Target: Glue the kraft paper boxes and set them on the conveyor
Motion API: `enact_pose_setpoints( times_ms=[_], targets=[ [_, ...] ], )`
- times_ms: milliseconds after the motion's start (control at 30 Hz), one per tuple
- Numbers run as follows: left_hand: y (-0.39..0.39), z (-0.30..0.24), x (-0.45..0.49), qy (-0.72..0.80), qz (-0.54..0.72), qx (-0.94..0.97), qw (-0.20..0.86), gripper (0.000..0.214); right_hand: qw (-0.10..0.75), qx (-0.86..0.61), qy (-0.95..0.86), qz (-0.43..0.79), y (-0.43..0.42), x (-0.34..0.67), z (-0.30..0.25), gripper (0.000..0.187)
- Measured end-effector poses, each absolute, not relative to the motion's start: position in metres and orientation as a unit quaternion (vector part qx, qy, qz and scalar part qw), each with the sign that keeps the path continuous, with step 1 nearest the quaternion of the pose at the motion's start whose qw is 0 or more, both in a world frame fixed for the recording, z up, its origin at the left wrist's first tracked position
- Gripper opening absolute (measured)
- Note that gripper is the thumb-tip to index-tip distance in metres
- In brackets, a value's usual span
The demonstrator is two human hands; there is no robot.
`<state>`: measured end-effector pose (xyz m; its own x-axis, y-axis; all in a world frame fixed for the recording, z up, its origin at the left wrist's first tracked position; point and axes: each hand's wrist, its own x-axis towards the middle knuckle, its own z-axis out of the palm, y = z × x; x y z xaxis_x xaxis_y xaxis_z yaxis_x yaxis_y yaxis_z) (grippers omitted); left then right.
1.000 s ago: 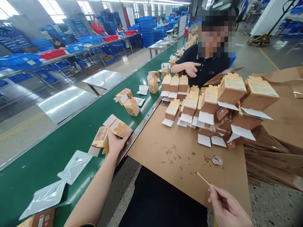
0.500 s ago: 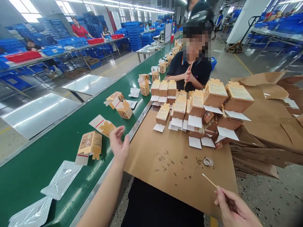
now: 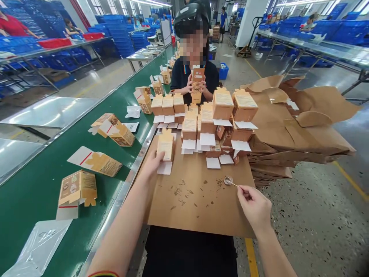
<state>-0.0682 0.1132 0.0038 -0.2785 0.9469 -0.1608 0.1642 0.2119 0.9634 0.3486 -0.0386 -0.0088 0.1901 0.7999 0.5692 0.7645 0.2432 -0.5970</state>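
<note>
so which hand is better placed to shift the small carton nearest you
Left, probably. The left hand is on the small carton on the cardboard sheet, while the right hand pinches a thin stick by a metal dish.

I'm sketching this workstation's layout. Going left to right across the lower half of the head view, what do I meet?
Flat carton → left hand → box → lid → stick → right hand → floor

Cartons (image 3: 222, 104) stand on a cardboard sheet (image 3: 196, 202) right of the conveyor belt (image 3: 37, 184).
</note>
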Motion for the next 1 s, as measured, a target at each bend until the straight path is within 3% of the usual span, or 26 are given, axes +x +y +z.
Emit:
enact_pose_setpoints(
  times_ms=[133,300,400,667,867,1000],
  targets=[
    [0.039,-0.005,-0.068,0.580,0.510,0.352,0.528,0.089,0.457,-0.613,-0.644,0.030,-0.028,0.351,-0.013,0.044],
    [0.011,-0.008,-0.037,0.545,0.462,0.381,0.587,0.091,0.487,-0.603,-0.632,0.021,-0.041,0.343,-0.005,0.033],
    [0.018,-0.010,-0.026,0.522,0.444,0.409,0.603,0.094,0.515,-0.573,-0.632,0.089,-0.056,0.309,-0.005,0.023],
    [0.018,-0.011,-0.028,0.524,0.430,0.453,0.580,0.087,0.488,-0.486,-0.697,0.203,-0.047,0.210,-0.038,0.029],
    [0.014,-0.014,-0.024,0.516,0.434,0.470,0.570,0.081,0.497,-0.479,-0.695,0.200,-0.043,0.218,-0.039,0.027],
    [-0.003,-0.020,-0.019,0.546,0.423,0.517,0.505,0.076,0.518,-0.493,-0.674,0.186,-0.062,0.246,-0.024,0.023]
  ],
)
